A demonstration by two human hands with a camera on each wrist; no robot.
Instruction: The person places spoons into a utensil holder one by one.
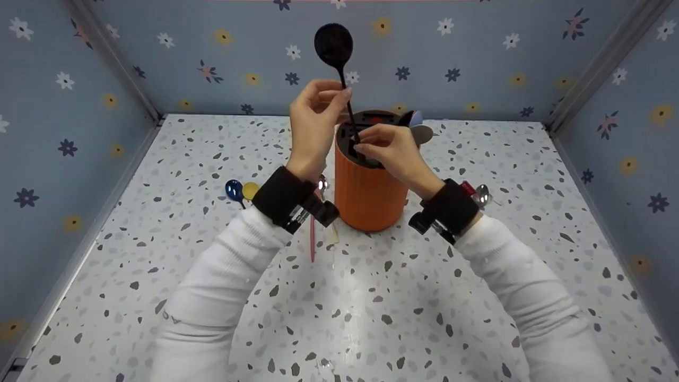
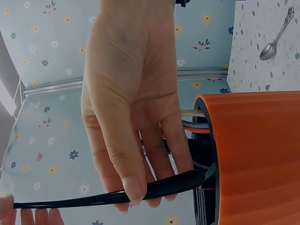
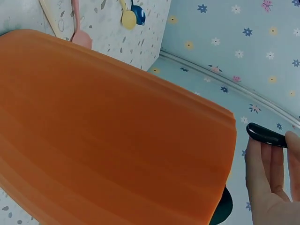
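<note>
A black spoon (image 1: 334,46) stands bowl up, nearly upright, over the orange utensil holder (image 1: 371,199). Its long handle points down at the slotted black top. My left hand (image 1: 315,119) pinches the handle just below the bowl; only its fingertips (image 2: 40,218) show at the edge of the left wrist view. Lower down, my right hand (image 1: 390,151) pinches the thick part of the handle (image 2: 173,185) between thumb and fingers, close to the rim. In the right wrist view the handle's rounded end (image 3: 262,134) appears right beside the rim.
Left of the holder lie a blue spoon (image 1: 233,189), a yellow spoon (image 1: 250,190) and a pink spoon (image 3: 81,38). A silver spoon (image 2: 269,50) lies to the right. Other utensils (image 1: 421,132) stick out at the holder's right side. Flower-patterned walls (image 1: 382,58) enclose the speckled table (image 1: 424,318).
</note>
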